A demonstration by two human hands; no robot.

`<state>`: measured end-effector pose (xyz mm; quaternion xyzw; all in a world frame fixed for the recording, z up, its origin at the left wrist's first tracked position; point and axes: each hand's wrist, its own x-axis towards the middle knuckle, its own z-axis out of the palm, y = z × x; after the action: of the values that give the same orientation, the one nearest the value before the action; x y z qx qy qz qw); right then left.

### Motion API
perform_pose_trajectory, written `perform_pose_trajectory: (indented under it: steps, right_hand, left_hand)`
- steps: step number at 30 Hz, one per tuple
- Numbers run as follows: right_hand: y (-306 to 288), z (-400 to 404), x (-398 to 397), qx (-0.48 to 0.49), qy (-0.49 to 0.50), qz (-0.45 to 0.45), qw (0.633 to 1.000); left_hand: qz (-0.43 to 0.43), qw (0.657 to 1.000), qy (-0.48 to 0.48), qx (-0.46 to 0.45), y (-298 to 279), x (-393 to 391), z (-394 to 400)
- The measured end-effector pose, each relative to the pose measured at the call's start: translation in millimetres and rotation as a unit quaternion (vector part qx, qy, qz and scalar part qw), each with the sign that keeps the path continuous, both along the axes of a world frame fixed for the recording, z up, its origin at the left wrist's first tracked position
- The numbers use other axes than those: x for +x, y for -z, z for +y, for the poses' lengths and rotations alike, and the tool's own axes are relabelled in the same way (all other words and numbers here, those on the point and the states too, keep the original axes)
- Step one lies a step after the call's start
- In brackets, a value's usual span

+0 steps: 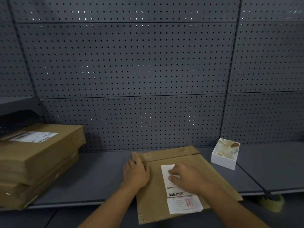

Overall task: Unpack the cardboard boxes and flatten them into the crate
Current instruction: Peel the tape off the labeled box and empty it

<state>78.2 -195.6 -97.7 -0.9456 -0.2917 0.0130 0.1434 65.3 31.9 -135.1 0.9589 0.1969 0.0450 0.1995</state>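
Observation:
A flattened brown cardboard box (212, 180) with white shipping labels lies on the grey shelf (102, 176), its near end hanging over the front edge. My left hand (135, 171) presses flat on the box's left edge, near a fold line. My right hand (189, 176) rests on the upper white label with the fingers spread and slightly bent. A stack of closed flat cardboard boxes (37, 158) sits at the left end of the shelf. No crate is in view.
A small white open box (225, 160) holding crumpled clear wrapping stands on the shelf to the right of the flattened box. A grey pegboard wall (131, 71) backs the shelf. Below the shelf's right front edge lies a roll of tape (271, 203).

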Motion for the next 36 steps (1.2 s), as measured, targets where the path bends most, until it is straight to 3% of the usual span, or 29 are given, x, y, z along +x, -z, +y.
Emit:
perform_pose_trajectory:
  steps: [4, 8, 13, 23, 31, 36]
  right_hand:
    - [2.5, -16.2, 16.3, 0.047, 0.039, -0.049, 0.997]
    - [19.7, -42.6, 33.5, 0.002, 0.127, -0.137, 0.982]
    - [34.1, -63.1, 37.1, -0.012, 0.149, -0.058, 0.987]
    - [36.4, -54.1, 19.8, 0.010, 0.219, -0.028, 0.975]
    - [12.5, -66.3, 23.1, 0.119, 0.295, 0.010, 0.948]
    - [18.9, -83.2, 28.9, 0.214, 0.315, 0.093, 0.920]
  left_hand:
    - [0.018, 0.998, 0.031, 0.053, 3.0, -8.1, 1.2]
    - [0.069, 0.990, 0.034, 0.114, -1.6, -14.4, 2.0]
    - [0.068, 0.986, 0.043, 0.145, -5.6, -11.6, 3.0]
    - [0.073, 0.992, 0.008, 0.101, -5.6, -20.9, -21.8]
    - [-0.010, 0.999, 0.018, 0.025, -9.7, -32.9, -6.6]
    - [-0.060, 0.998, 0.010, 0.021, -5.5, -46.0, -3.7]
